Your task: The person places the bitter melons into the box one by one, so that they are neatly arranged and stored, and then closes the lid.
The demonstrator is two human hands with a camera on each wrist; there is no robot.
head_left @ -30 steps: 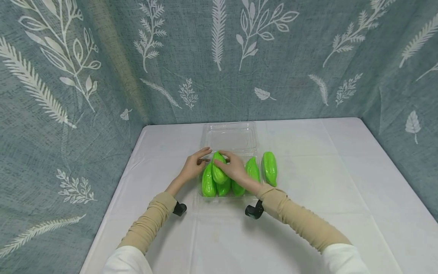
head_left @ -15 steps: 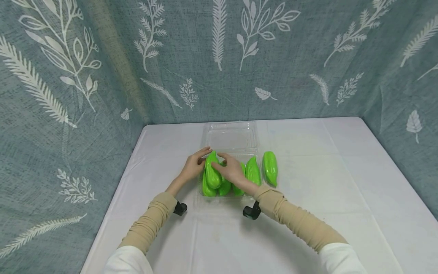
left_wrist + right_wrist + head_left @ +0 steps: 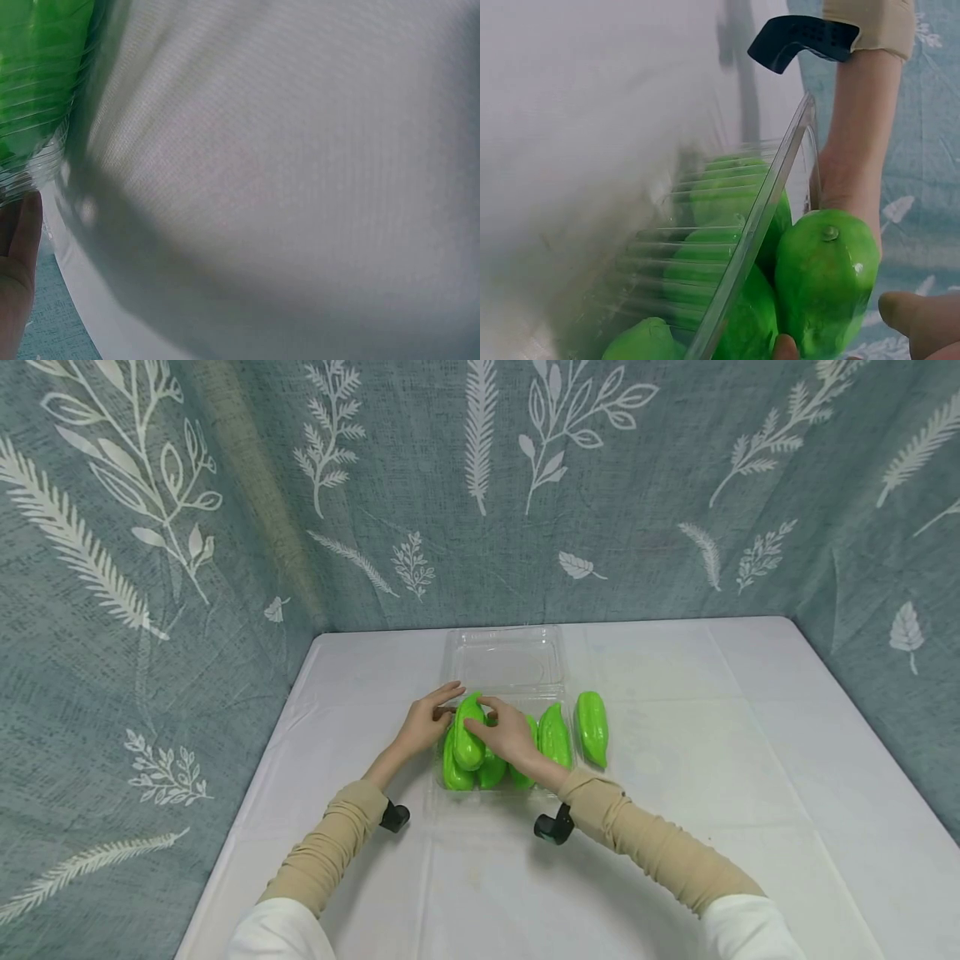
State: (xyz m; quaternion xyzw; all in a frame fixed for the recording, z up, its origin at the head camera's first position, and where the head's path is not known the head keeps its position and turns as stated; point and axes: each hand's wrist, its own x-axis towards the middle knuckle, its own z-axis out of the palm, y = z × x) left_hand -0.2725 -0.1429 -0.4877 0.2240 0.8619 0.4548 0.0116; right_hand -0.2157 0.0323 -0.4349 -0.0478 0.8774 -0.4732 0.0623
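Observation:
My right hand [image 3: 512, 732] holds a bright green papaya-shaped fruit [image 3: 468, 750] between thumb and fingers, on top of other green fruits at the left end of a clear plastic container [image 3: 751, 244]. In the right wrist view, this top fruit [image 3: 826, 277] sits above the container's rim. My left hand [image 3: 422, 724] is at the container's left side with fingers extended; in the left wrist view a finger [image 3: 27, 229] meets the ribbed wall. Several more green fruits lie inside, including one [image 3: 554, 737] at the right end. My right hand partly hides the middle ones.
The container's clear lid [image 3: 504, 662] lies folded back behind it. Another green fruit [image 3: 592, 730] lies on the white tablecloth [image 3: 697, 760], just right of the container. A patterned blue-grey curtain [image 3: 420, 485] encloses the table's back and sides. Dark wrist devices [image 3: 553, 827] hang below both forearms.
The right hand has moved the held fruit left over the left end of the container, then slightly back right and down. The left hand has stayed almost still.

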